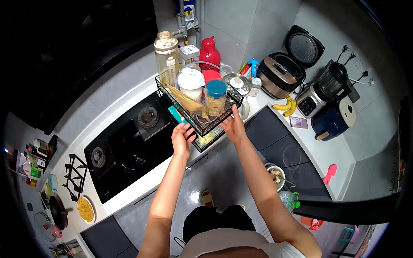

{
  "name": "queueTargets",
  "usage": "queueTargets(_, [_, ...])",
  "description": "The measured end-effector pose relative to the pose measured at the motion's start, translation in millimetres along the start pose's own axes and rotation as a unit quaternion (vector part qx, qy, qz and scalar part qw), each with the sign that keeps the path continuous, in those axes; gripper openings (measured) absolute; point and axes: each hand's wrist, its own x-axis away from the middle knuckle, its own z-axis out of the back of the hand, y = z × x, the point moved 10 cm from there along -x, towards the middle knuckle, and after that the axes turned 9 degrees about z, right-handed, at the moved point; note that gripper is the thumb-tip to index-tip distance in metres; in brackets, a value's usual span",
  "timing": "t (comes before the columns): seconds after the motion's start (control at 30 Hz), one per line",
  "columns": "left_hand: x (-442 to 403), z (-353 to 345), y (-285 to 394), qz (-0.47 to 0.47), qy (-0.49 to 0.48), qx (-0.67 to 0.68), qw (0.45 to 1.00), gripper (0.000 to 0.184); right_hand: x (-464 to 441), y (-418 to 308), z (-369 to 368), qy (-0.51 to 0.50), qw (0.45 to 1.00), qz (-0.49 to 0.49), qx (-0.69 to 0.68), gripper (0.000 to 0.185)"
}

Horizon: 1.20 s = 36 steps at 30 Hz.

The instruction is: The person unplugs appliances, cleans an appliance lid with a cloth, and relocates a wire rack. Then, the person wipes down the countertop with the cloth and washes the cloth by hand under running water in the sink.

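Pale beige-grey top [223,241], short whitish sleeve [297,250] on right side. Forearms uncovered; left hand [182,139] and right hand [234,127] bare. Black bottoms [219,219], leg length unclear. Tan slipper [207,198], sliver of second slipper [243,207].

In front of me the person's right grip [234,127] holds the wire rack [215,124] of jars, left grip [182,139] by its near corner, beside the stove [122,155], with bananas [289,106] on the tabletop [320,155] near the rice cooker [279,77].
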Motion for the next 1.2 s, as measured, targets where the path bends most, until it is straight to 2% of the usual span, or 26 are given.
queueTargets(0.07, [4.0,4.1,-22.3,-0.001,0.001,-0.011,1.0,0.026,7.0,-5.5,2.2,0.003,1.0,0.007,0.014,0.064])
queueTargets(0.1, [8.6,6.0,-31.1,-0.013,0.013,-0.017,1.0,0.023,9.7,-8.8,5.7,0.009,1.0,0.014,0.005,0.073])
queueTargets(0.13, [13.9,5.6,-41.0,-0.011,0.018,-0.029,0.999,0.021,17.8,-11.2,16.8,0.083,0.996,0.014,-0.02,0.076])
queueTargets(0.23, [28.3,-9.2,-74.2,-0.01,0.007,-0.06,0.998,0.018,30.0,-21.0,48.1,0.067,0.996,0.032,-0.041,0.072])
queueTargets(0.27, [34.5,-21.2,-87.5,0.003,-0.005,-0.063,0.998,0.018,35.5,-25.1,67.1,0.09,0.994,0.033,-0.045,0.062])
queueTargets(0.37, [49.9,-74.2,-130.2,0.033,-0.084,-0.105,0.99,0.017,65.9,-56.4,119.8,0.07,0.991,0.103,-0.045,0.04])
queueTargets(0.47, [73.0,-137.0,-184.0,0.075,-0.152,-0.16,0.972,0.019,104.0,-88.1,196.6,0.141,0.982,0.118,-0.05,0.039])
queueTargets(0.5, [78.9,-156.9,-207.8,0.089,-0.178,-0.184,0.963,0.018,125.2,-102.9,219.7,0.21,0.97,0.103,-0.073,0.039])
queueTargets(0.6, [108.4,-214.0,-285.6,0.136,-0.238,-0.23,0.934,0.014,180.4,-145.7,302.2,0.266,0.948,0.149,-0.09,0.039])
queueTargets(0.63, [123.2,-235.0,-309.8,0.145,-0.261,-0.247,0.922,0.015,206.3,-164.3,322.5,0.326,0.929,0.147,-0.096,0.035])
queueTargets(0.83, [208.1,-340.9,-457.0,0.155,-0.413,-0.324,0.837,0.02,339.1,-243.7,452.1,0.429,0.863,0.233,-0.129,0.032])
queueTargets(0.93, [244.4,-398.7,-513.5,0.076,-0.5,-0.405,0.762,0.024,398.8,-261.4,501.6,0.484,0.825,0.26,-0.132,0.033])
queueTargets(0.97, [240.0,-413.7,-548.3,0.051,-0.533,-0.386,0.751,0.025,414.1,-263.9,520.0,0.494,0.817,0.266,-0.133,0.033])
queueTargets(1.07, [272.6,-481.1,-586.5,-0.101,-0.581,-0.439,0.678,0.027,451.7,-265.5,564.5,0.546,0.777,0.274,-0.151,0.032])
queueTargets(1.1, [277.3,-497.0,-612.7,-0.046,-0.585,-0.475,0.656,0.036,460.9,-268.5,573.5,0.563,0.762,0.277,-0.16,0.032])
queueTargets(1.2, [314.1,-556.2,-656.2,-0.374,-0.629,-0.463,0.5,0.048,479.8,-276.4,599.0,0.601,0.716,0.307,-0.182,0.029])
